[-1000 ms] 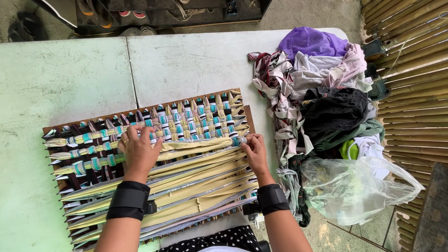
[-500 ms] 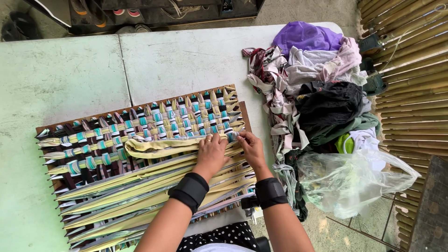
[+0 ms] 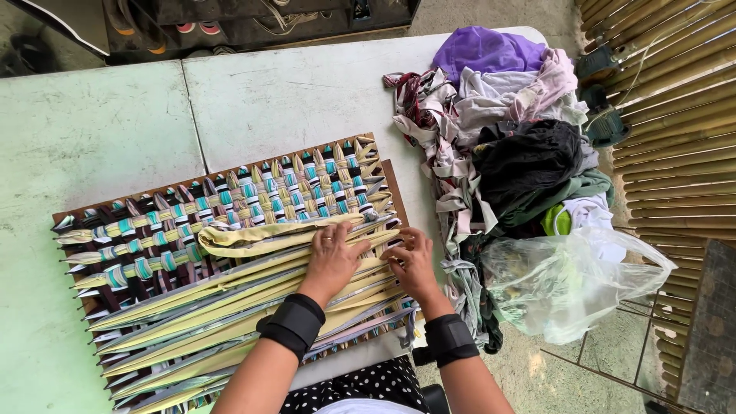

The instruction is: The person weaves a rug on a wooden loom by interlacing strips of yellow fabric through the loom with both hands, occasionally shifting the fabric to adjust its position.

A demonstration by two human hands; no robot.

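The table (image 3: 291, 100) is pale green, worn and speckled. On the brown wooden loom frame (image 3: 393, 188), the woven part (image 3: 299, 188) makes a checked pattern of teal, white, yellow and dark maroon, while the loose strips (image 3: 215, 307) below run pale yellow with grey and white. Both wrist bands (image 3: 293, 325) are black. The cloth pile (image 3: 506, 115) at the table's right edge mixes purple, pink, grey, black, green and a maroon print. The plastic bag (image 3: 567, 284) is clear. A black garment with white dots (image 3: 360, 387) shows at the near edge.
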